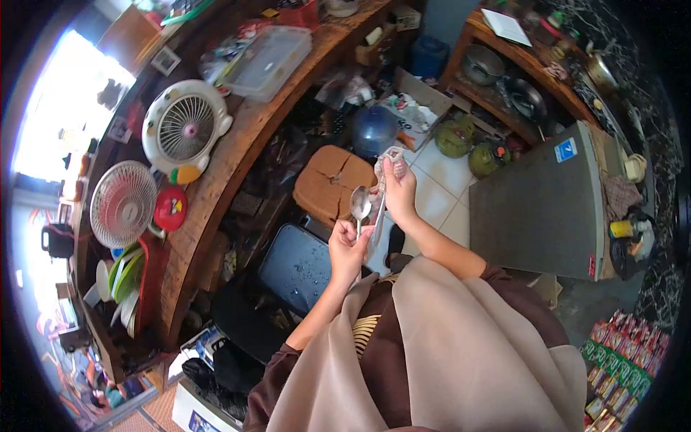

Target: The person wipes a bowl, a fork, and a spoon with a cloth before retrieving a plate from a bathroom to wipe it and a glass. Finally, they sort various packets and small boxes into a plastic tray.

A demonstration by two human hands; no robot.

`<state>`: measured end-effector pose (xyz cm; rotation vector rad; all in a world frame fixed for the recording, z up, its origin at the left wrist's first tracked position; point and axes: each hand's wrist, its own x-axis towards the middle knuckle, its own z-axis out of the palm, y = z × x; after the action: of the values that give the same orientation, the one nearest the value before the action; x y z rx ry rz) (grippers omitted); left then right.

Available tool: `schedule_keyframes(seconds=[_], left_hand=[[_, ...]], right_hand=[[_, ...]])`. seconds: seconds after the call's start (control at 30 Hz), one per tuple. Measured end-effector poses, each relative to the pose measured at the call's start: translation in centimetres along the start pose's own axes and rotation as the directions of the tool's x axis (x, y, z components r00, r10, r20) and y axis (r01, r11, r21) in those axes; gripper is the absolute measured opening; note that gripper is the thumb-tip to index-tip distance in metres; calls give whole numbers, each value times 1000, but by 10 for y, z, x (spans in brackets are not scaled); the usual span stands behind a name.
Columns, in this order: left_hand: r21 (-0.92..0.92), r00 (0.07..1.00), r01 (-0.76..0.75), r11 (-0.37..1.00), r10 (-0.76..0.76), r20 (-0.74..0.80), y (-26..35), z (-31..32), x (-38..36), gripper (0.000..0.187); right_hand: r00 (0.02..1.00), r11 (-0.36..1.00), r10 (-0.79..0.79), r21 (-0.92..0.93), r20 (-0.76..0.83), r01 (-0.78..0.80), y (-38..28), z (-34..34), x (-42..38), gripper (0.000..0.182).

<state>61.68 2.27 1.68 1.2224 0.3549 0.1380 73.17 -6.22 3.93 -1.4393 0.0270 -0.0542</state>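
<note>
A metal spoon (360, 204) stands up out of my left hand (348, 249), whose fingers are closed around its handle. Just beside it a second slim metal utensil (379, 225) runs from near my left thumb up toward the cloth; its kind I cannot make out. My right hand (399, 189) is closed on a crumpled pale cloth (392, 155), with the thumb pressed against it. Part of the cloth hangs down close to the spoon's bowl. Both hands are held in front of my body, above a wet dark-topped seat (295, 266).
A brown cushioned stool (332, 183) lies beyond my hands. To the left runs a wooden counter (209, 194) with a fan (186, 129) and a clear plastic box (270, 63). At right stand a grey fridge (536, 209) and green gas cylinders (455, 137).
</note>
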Motion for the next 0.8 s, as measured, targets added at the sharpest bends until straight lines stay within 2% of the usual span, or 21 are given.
schedule_keyframes(seconds=[0.03, 0.1, 0.13, 0.17, 0.27, 0.37, 0.43, 0.5, 0.53, 0.6, 0.63, 0.67, 0.7, 0.77, 0.8], left_hand=[[-36, 1000, 3, 999, -4, -19, -5, 10, 2, 27], [-45, 997, 54, 998, -52, 50, -14, 20, 11, 29], [-60, 991, 99, 993, -94, 91, -16, 28, 17, 31], [-53, 988, 107, 993, -101, 113, -17, 38, 22, 31], [181, 963, 94, 979, -135, 233, -21, 69, 33, 37], [133, 923, 106, 985, -147, 356, -44, 103, 46, 39], [108, 932, 124, 986, -153, 329, -45, 136, 60, 39], [46, 935, 153, 987, -159, 317, -47, 167, 80, 39], [60, 940, 128, 990, -140, 312, -47, 185, 87, 38], [34, 939, 132, 991, -136, 316, -48, 217, 100, 37], [6, 935, 159, 987, -152, 321, -48, 231, 106, 36], [-38, 932, 222, 974, -200, 303, -48, 244, 114, 36], [-25, 929, 222, 975, -204, 309, -50, 254, 124, 36], [-71, 938, 201, 977, -170, 303, -54, 273, 143, 35], [-51, 934, 189, 981, -163, 318, -52, 281, 149, 34]], right_hand=[[1000, 1000, -9, -3, -23, 9, -5, -9, 0, 17], [991, 960, 21, 281, -129, 16, -10, -26, 3, 17], [975, 983, 10, 183, -223, 32, 4, -38, 10, 17], [969, 982, 7, 182, -246, 40, 17, -52, 15, 17], [963, 981, 74, 190, -261, -24, 16, -82, 25, 16], [978, 956, 17, 289, -209, 45, -5, -110, 51, 21], [973, 973, 48, 231, -225, 6, -2, -142, 78, 21], [922, 956, 101, 294, -374, 15, -10, -175, 110, 20], [889, 967, -3, 226, -457, 119, -17, -194, 127, 23], [884, 949, -34, 263, -466, 175, -30, -244, 156, 27], [901, 938, -1, 311, -433, 151, -23, -275, 171, 28], [933, 895, 43, 429, -358, 124, -30, -295, 180, 31], [958, 841, 82, 535, -275, 81, -38, -309, 183, 34], [944, 829, 300, 527, -135, -188, -41, -311, 177, 38], [957, 845, 289, 459, 39, -274, -44, -303, 171, 36]])
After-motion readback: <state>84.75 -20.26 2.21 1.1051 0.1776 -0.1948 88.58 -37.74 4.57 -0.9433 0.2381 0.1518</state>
